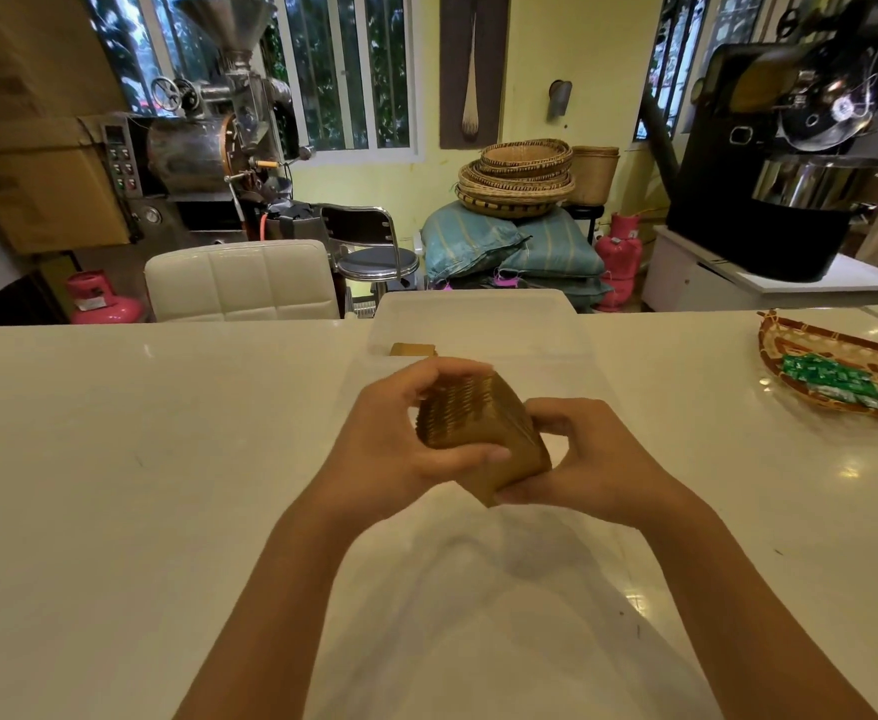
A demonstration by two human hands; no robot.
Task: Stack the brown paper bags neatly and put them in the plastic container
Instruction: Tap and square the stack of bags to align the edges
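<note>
A thick stack of brown paper bags [478, 428] is held above the white table, tilted, with its layered edges facing up and left. My left hand [400, 433] grips the stack from the left, thumb across its near side. From the right, my right hand [582, 459] holds its lower corner. Just beyond the hands stands a translucent plastic container [478, 309]. A brown paper bag [413, 349] shows through its near wall, lying inside at the left.
A woven tray [790, 376] with green packets sits on the table [114, 459] at the far right. A white padded chair [242, 280] stands behind the table's far edge at the left. Roasting machines, baskets and sacks fill the room behind.
</note>
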